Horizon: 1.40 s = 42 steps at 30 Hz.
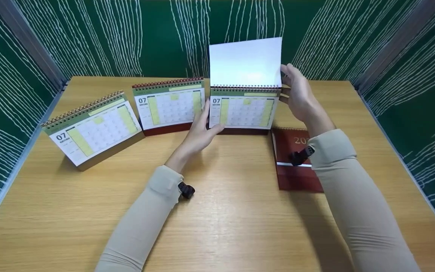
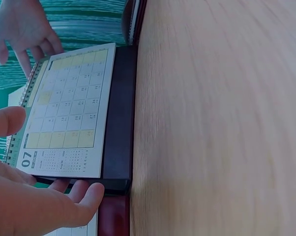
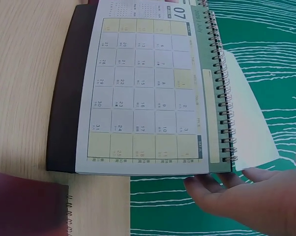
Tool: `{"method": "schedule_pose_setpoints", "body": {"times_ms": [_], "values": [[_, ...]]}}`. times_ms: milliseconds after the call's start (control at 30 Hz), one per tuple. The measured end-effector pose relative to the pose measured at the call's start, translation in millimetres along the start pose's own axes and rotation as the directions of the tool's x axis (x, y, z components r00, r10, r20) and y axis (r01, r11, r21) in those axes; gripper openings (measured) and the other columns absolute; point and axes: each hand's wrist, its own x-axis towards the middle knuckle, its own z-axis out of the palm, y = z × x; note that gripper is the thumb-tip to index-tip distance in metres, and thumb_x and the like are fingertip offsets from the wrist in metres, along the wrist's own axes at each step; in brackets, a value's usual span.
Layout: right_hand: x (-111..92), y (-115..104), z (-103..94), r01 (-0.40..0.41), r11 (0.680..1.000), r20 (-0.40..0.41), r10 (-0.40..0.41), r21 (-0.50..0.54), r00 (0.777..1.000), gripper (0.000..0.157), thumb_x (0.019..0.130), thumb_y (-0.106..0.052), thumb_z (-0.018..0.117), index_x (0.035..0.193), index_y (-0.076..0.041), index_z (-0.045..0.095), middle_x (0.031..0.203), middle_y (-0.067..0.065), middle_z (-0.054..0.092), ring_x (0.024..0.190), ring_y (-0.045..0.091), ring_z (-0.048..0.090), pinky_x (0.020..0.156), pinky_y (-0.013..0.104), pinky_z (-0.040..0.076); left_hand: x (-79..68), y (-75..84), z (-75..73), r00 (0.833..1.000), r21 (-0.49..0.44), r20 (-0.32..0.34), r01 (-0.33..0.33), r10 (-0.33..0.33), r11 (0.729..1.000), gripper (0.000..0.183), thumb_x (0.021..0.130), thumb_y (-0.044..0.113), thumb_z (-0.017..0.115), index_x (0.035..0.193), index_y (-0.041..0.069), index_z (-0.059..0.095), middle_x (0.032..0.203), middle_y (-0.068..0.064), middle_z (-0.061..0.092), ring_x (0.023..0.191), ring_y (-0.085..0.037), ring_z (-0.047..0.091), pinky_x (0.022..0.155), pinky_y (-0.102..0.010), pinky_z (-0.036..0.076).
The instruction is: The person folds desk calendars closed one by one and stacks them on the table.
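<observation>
Probably to align it w/ the red-based calendar [image 1: 170, 107] at its 9 o'clock, L hand [image 1: 199, 134] & R hand [image 1: 299, 96], loose-fingered and not gripping, flank the white-flapped calendar [image 1: 246, 109], standing approx 1 o'clock on the table [image 1: 221, 215]

Downward head view, close sideways wrist views, shared raised-page calendar [image 1: 244, 109]

Booth: 3 green walls [image 1: 157, 37] round a table [image 1: 232, 211]
</observation>
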Motion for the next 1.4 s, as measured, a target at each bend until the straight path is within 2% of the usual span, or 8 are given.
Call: {"method": "schedule_pose_setpoints", "body": {"times_ms": [233,633,867,1133,1400], "values": [[-6.5,-1.1,1.2,0.034,0.999,-0.004,-0.034,-0.005,0.999,0.067,0.112,-0.058,0.017,0.172,-0.027,0.013,0.177,0.006,0.017,0.162,0.031,0.019,0.132,0.047,0.016,0.7,-1.1,-0.4,1.0,-0.006,0.0,-0.012,0.012,1.0,0.093,0.105,0.026,0.064,0.172,0.03,0.001,0.179,-0.004,-0.005,0.164,-0.027,-0.004,0.131,-0.055,0.003],[-20.7,0.9,2.1,0.097,0.995,-0.024,-0.097,0.013,0.995,0.067,0.112,-0.057,0.02,0.172,-0.028,0.015,0.176,0.009,0.022,0.162,0.033,0.02,0.132,0.049,0.015,-1.3,0.2,-1.7,1.0,0.007,0.006,0.006,-0.007,1.0,0.092,0.105,0.032,0.065,0.172,0.033,0.001,0.179,-0.011,-0.008,0.164,-0.034,-0.005,0.13,-0.062,0.004],[-26.8,4.3,3.5,0.128,0.992,-0.05,-0.127,0.018,0.991,0.066,0.113,-0.055,0.026,0.172,-0.028,0.018,0.174,0.008,0.027,0.161,0.032,0.023,0.132,0.049,0.014,-0.9,0.1,-1.8,1.0,0.013,0.005,0.017,-0.017,1.0,0.091,0.106,0.032,0.064,0.172,0.035,0.002,0.179,-0.008,-0.009,0.164,-0.034,-0.007,0.129,-0.064,0.002],[-36.9,8.4,3.7,0.155,0.988,-0.071,-0.156,-0.011,0.985,0.061,0.114,-0.05,0.024,0.171,-0.029,0.021,0.173,0.006,0.028,0.159,0.031,0.027,0.131,0.052,0.02,-0.6,0.4,-1.6,1.0,0.013,0.001,0.015,-0.015,1.0,0.091,0.106,0.031,0.064,0.172,0.034,0.003,0.179,-0.008,-0.011,0.164,-0.033,-0.006,0.129,-0.063,0.003],[-48.4,11.7,6.0,0.143,0.987,-0.115,-0.134,0.071,0.984,0.059,0.113,-0.053,0.03,0.168,-0.03,0.032,0.17,0.009,0.028,0.151,0.033,0.034,0.125,0.047,0.032,1.3,-2.5,-1.2,0.999,-0.005,-0.007,-0.033,0.033,0.999,0.092,0.105,0.025,0.065,0.173,0.026,0.003,0.178,-0.013,-0.004,0.164,-0.032,0.006,0.131,-0.055,0.008]]}}
